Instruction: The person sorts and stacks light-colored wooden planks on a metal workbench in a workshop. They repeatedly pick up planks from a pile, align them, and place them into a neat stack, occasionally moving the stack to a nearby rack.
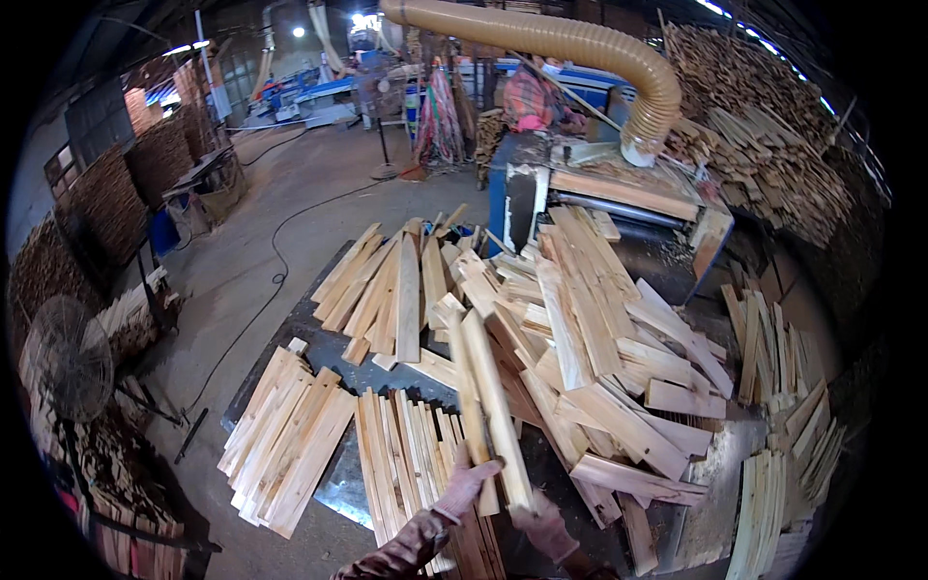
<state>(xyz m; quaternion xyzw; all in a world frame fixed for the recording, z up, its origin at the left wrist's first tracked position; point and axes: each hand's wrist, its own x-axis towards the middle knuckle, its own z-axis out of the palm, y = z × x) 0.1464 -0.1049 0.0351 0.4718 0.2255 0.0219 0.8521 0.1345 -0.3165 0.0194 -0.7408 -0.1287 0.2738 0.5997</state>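
My left hand, in a pale pink glove, is closed around a narrow wooden board, its thumb reaching toward a second one. That second wooden board slants up beside the first, and my right hand, also gloved, grips it at its lower end. Motion blurs the right fingers somewhat. Both boards are raised over the dark table. Below and left of my hands lies a row of narrow strips. A jumbled heap of boards spreads to the right.
A stack of wider boards overhangs the table's left edge. More boards fan out at the far side. Beyond stands a machine with a thick tan hose. A fan and a cable are at left.
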